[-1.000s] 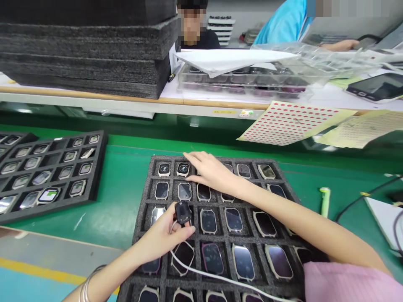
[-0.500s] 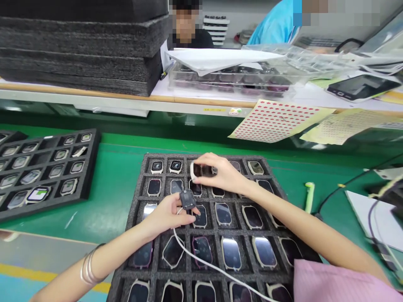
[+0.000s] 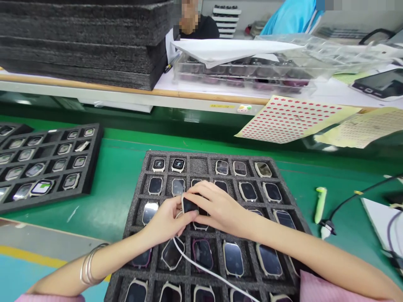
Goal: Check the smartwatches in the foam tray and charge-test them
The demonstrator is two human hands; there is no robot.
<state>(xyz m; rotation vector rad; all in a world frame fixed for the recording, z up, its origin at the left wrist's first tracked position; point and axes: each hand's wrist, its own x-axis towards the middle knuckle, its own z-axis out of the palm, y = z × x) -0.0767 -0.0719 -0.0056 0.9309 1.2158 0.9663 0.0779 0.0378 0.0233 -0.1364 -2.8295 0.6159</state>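
A smartwatch body (image 3: 189, 205) with a dark screen is pinched in the fingers of my right hand (image 3: 217, 203). My left hand (image 3: 168, 216) is closed against it from the other side. A white cable (image 3: 201, 266) runs out of the left hand, toward the lower right; the charging pad on its end is hidden behind the watch and fingers. Both hands meet above a black foam tray (image 3: 134, 205), whose compartments hold many strapless watches. Two watches in the back row, one of them here (image 3: 178, 165), have lit screens.
Another foam tray of watches (image 3: 92, 167) lies at the left. Thick black foam (image 3: 78, 54) is stacked on the shelf, beside clear plastic trays (image 3: 220, 77). A sticker sheet (image 3: 283, 121) hangs over the shelf edge. A green pen-like tool (image 3: 320, 205) and cables lie right.
My right hand has lifted the watch from its back-row compartment and brought it down and left to my left hand. The charging pad, visible before, is now covered. The view has shifted slightly.
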